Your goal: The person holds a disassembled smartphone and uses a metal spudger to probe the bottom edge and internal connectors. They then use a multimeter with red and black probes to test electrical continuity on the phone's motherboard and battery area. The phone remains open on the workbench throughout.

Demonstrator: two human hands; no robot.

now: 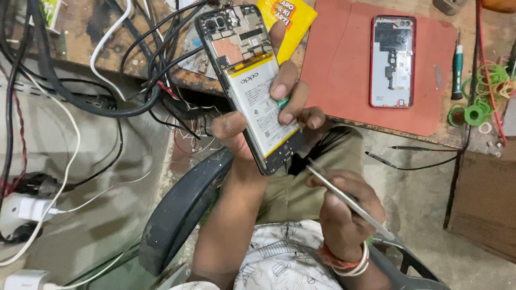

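Left hand [269, 115] grips one opened phone [247, 86] above the lap — back cover already off, battery and board still in place. Right hand [338, 209] pinches one pair of tweezers [349, 203] just below it. A second opened phone [393, 60] lies on the red mat [344, 70]; one green screwdriver [457, 67] beside.

A red mat [344, 64] lay on the table [91, 32] at one o'clock, carrying a second opened phone with a red frame [392, 60]. A yellow packet [293, 19] sat at twelve o'clock. At three o'clock, a green-handled screwdriver [457, 67] stood beside green rubber bands [486, 80]. Black cables [80, 91] tangled at ten o'clock, and a white charger [24, 208] lay at eight o'clock.
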